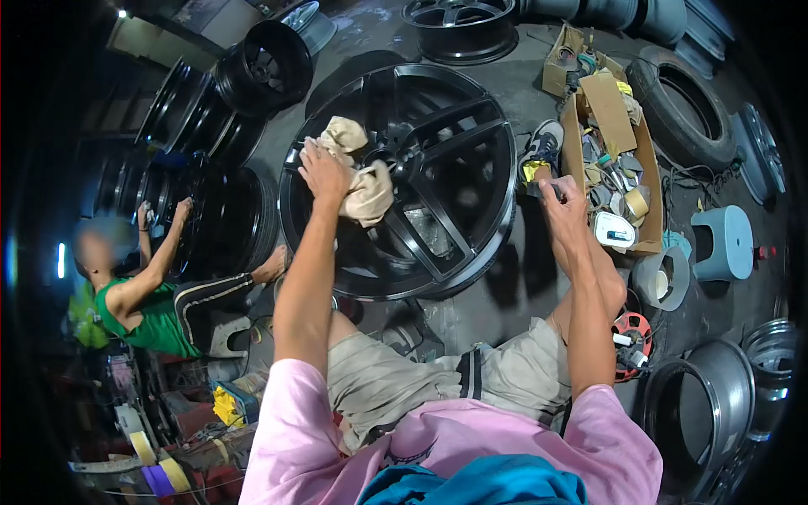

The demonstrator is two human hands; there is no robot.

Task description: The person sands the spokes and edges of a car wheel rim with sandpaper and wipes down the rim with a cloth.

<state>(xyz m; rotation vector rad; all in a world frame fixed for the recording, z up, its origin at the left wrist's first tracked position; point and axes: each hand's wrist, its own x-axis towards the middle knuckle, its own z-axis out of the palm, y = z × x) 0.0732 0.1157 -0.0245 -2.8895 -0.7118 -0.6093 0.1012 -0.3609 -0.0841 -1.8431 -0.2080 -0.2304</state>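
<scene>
A large black spoked wheel rim [438, 210] lies in front of me. My left hand [324, 171] presses a beige cloth [369, 198] against the rim's upper left spokes, its fingers spread over part of the cloth. To the right of the rim, above my lower leg, my right hand [564, 200] is closed around a small dark block [539, 191]. That hand is beside the shoe [544, 141] and does not touch the rim.
At the right stand a cardboard box [652, 181] of tools and tape, a tyre [686, 109], a blue stool [728, 244] and a red cable reel [633, 337]. On the left, a person in green [147, 311] sits beside stacked rims [227, 210].
</scene>
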